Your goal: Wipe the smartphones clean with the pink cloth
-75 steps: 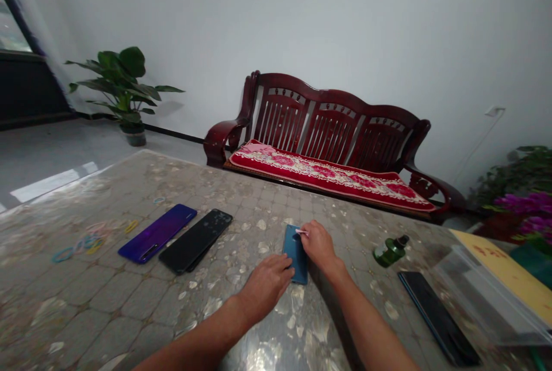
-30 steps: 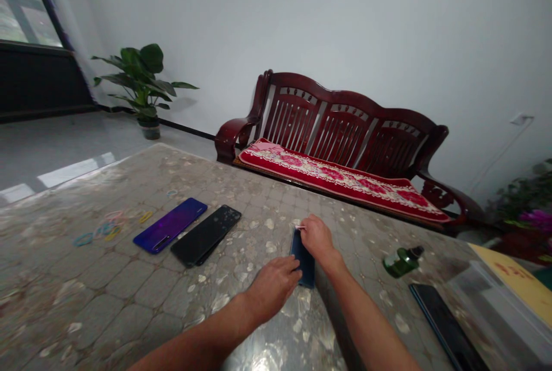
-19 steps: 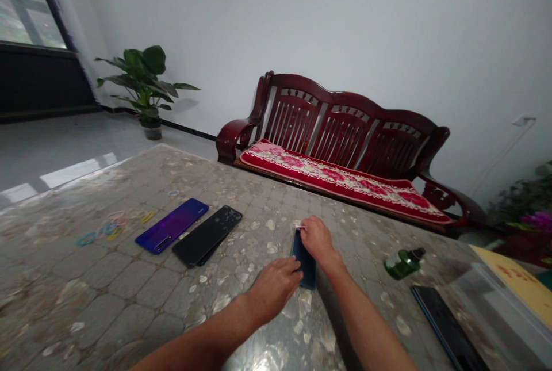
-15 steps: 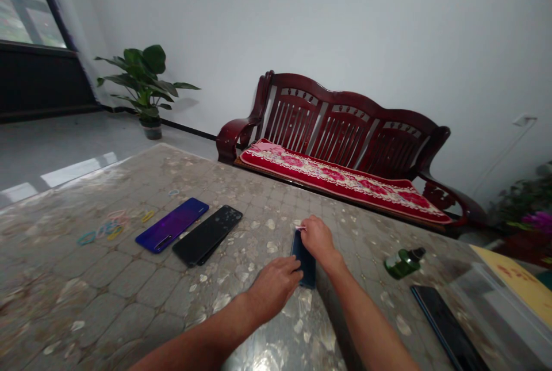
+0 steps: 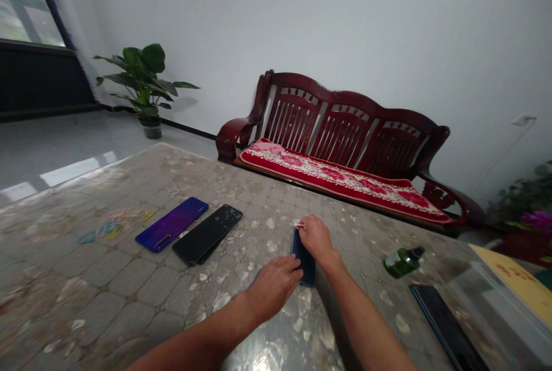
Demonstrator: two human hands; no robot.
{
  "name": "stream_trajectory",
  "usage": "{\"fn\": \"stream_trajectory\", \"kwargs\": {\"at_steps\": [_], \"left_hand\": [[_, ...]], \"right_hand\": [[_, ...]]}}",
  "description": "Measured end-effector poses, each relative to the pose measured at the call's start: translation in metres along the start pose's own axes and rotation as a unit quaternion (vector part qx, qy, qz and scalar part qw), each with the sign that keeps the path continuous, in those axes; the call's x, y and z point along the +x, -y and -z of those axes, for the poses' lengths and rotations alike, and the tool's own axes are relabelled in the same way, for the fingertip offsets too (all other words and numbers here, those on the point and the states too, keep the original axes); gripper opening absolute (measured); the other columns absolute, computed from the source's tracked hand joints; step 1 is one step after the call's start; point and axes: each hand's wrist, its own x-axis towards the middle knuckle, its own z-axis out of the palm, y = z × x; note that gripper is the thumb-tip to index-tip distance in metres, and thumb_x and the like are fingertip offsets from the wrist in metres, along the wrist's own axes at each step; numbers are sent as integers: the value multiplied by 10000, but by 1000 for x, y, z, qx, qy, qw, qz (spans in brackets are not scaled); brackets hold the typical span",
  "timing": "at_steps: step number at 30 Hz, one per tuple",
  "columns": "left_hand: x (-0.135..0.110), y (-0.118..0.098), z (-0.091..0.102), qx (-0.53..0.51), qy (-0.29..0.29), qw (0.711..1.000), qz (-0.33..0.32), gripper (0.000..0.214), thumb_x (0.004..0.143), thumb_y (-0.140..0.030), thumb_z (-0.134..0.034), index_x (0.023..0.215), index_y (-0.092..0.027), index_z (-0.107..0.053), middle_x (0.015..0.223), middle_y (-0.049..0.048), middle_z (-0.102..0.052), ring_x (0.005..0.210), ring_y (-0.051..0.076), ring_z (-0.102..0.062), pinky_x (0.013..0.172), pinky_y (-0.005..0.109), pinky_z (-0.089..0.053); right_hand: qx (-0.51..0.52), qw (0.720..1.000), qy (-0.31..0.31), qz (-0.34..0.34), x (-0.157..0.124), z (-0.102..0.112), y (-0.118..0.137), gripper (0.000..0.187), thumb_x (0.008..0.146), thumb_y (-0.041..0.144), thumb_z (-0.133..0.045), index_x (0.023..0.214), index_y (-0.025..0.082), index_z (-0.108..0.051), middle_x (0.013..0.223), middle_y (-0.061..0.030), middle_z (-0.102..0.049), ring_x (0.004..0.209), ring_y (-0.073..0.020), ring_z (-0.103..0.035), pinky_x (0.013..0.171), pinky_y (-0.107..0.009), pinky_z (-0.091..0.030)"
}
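A dark blue phone (image 5: 307,264) lies on the table between my hands. My left hand (image 5: 278,279) holds it by its left edge, with the fingertips bent over the lower part. At the phone's far end, my right hand (image 5: 315,236) is closed in a pinch. A small thin white stick-like thing (image 5: 299,225) shows at its fingertips, over the phone's top edge. Most of that thing is hidden by the fingers, so its kind is unclear. The right hand also covers the phone's upper right corner.
To the left lie a purple phone (image 5: 172,224), a black phone (image 5: 202,238) partly covering another dark slab, and several coloured rubber bands (image 5: 110,226). On the right are a green bottle (image 5: 403,262), another black phone (image 5: 448,325) and a clear plastic box (image 5: 495,302). A wooden bench (image 5: 336,92) stands behind the table.
My right hand has shifted very slightly to the left at the phone's far end. The left hand keeps its place on the phone.
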Motion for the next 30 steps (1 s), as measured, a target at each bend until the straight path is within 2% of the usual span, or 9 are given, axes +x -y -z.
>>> {"fn": "stream_trajectory", "kwargs": {"at_steps": [3, 6, 13, 20, 25, 30], "left_hand": [[0, 0, 1, 2, -3, 1000, -2, 207, 939, -169, -534, 1067, -185, -696, 1153, 91, -710, 1146, 247, -630, 991, 400, -518], [1, -1, 4, 0, 4, 1000, 2, 184, 931, -169, -551, 1036, -186, -701, 1124, 92, -716, 1131, 242, -636, 985, 389, -519], [1, -1, 4, -6, 17, 1000, 10, 176, 929, -185, -563, 1041, -192, -699, 1145, 84, -709, 1150, 248, -623, 995, 393, -504], [1, -1, 4, -16, 23, 1000, 13, 187, 920, -156, -572, 1061, -187, -692, 1170, 87, -700, 1165, 251, -612, 1004, 397, -492], [1, -1, 2, -16, 29, 999, 15, 204, 919, -146, -567, 1083, -186, -682, 1188, 89, -691, 1176, 250, -606, 1013, 399, -484], [1, 0, 4, -22, 33, 999, 20, 200, 926, -163, -551, 1070, -197, -686, 1175, 86, -694, 1159, 238, -614, 1007, 386, -484]], "right_hand": [[-7, 1000, 6, -18, 1, 1, 0, 215, 897, 167, -493, 922, 182, -706, 1006, -91, -684, 902, -182, -633, 730, -249, -402], [-16, 1000, 23, -7, 2, 1, 2, 219, 885, 161, -495, 896, 171, -713, 977, -107, -689, 869, -194, -640, 704, -262, -392], [27, 1000, -11, 4, 2, -3, 0, 203, 887, 157, -497, 896, 194, -696, 969, -66, -678, 886, -172, -614, 721, -253, -378], [29, 998, 42, 39, 0, -1, -4, 187, 839, 154, -530, 876, 203, -706, 941, -63, -679, 864, -178, -596, 703, -265, -349], [40, 998, 31, 24, 5, 1, -4, 194, 866, 161, -517, 900, 207, -702, 965, -59, -677, 900, -172, -589, 719, -253, -348], [62, 996, 26, 60, -9, 0, -7, 191, 835, 129, -519, 874, 208, -689, 913, -34, -662, 839, -152, -578, 705, -239, -343]]}}
